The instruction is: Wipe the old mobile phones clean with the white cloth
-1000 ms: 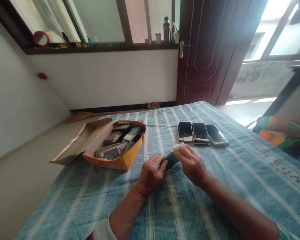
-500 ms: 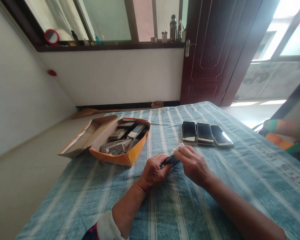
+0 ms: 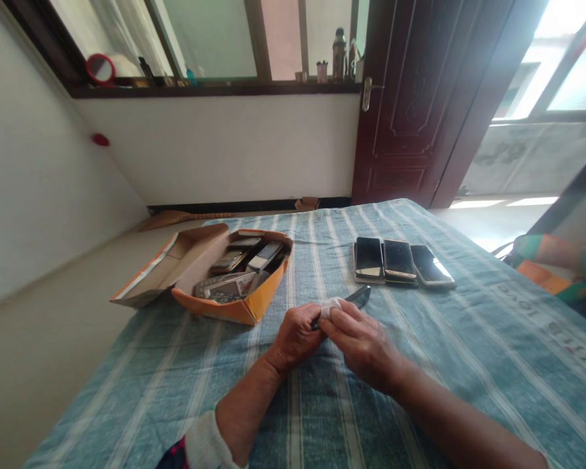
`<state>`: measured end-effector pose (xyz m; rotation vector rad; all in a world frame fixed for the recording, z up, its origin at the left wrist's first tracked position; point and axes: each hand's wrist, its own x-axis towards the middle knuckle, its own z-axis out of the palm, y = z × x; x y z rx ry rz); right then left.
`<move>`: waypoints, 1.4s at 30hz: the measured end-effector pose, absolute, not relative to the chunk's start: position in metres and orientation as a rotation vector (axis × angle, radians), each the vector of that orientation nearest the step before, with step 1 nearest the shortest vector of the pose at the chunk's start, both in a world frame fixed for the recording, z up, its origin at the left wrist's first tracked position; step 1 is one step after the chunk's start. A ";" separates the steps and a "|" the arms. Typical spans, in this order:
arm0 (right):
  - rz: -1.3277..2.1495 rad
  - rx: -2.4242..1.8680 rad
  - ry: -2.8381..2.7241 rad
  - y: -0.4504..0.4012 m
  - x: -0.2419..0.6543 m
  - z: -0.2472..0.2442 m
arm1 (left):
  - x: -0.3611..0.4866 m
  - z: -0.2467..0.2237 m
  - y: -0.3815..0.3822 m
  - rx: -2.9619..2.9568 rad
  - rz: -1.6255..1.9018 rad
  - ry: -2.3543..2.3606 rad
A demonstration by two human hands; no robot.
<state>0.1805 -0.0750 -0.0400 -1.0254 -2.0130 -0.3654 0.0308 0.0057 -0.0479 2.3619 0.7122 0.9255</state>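
Note:
Near the middle of the striped cloth, my left hand (image 3: 297, 333) is closed around the near end of a dark mobile phone (image 3: 359, 298). My right hand (image 3: 364, 339) pinches a crumpled white tissue (image 3: 329, 309) and presses it to the phone close to my left fingers. The phone's far end sticks out beyond my right hand, and its middle is covered by fingers and tissue. To the left stands an open orange box (image 3: 268, 286) with several old phones (image 3: 229, 260) inside. Beyond my right hand lie stacked smartphones (image 3: 399, 259) in a row, screens up.
A blue striped cloth (image 3: 317, 417) covers the surface under my arms. The box's lid flap (image 3: 170, 264) hangs open to the left. Against the far wall are a broom (image 3: 176, 219) and a dark red door (image 3: 410, 104). Colourful fabric (image 3: 551, 267) lies at the right edge.
My right hand has slid the tissue along the phone from its far end towards my left hand. The phone's far end now shows. My left hand keeps its hold.

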 end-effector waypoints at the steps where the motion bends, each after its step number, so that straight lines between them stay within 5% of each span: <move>1: -0.375 -1.027 -2.020 -0.075 0.181 -0.040 | 0.031 -0.048 0.006 2.365 0.925 0.716; 16: -0.414 -1.356 -1.735 -0.054 0.231 -0.057 | 0.029 -0.047 0.005 2.453 0.876 0.777; 27: 0.342 -1.625 -1.050 -0.047 0.247 -0.061 | 0.030 -0.046 0.007 2.472 0.895 0.767; 33: 0.867 -1.423 -0.970 -0.051 0.247 -0.052 | 0.030 -0.047 0.008 2.476 0.912 0.771; 42: 0.927 -1.315 -1.082 -0.053 0.263 -0.048 | 0.029 -0.047 0.011 2.474 0.934 0.756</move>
